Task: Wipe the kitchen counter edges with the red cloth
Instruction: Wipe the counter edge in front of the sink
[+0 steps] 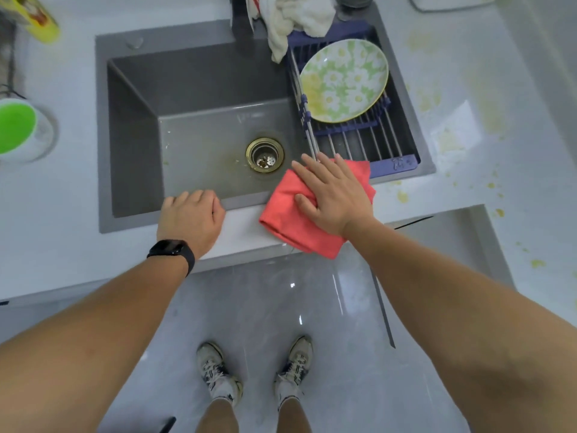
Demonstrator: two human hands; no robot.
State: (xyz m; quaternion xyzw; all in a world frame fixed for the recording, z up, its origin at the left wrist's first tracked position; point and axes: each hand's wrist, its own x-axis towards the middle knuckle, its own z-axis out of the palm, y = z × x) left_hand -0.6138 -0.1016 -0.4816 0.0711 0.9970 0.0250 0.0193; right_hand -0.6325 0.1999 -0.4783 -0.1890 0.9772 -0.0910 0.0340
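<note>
The red cloth (290, 220) lies folded over the front edge of the white counter (243, 226), just in front of the grey sink (193, 135). My right hand (334, 198) presses flat on the cloth with straight, spread fingers. One corner of the cloth hangs past the counter's front edge. My left hand (192, 217), with a black watch on the wrist, rests on the sink's front rim with its fingers curled over the rim into the basin.
A blue drying rack (402, 164) spans the sink's right side and holds a green flowered plate (343, 79). A white towel (293, 20) hangs at the back. Yellow stains (402, 196) dot the counter to the right. A green cup (15, 129) stands at far left.
</note>
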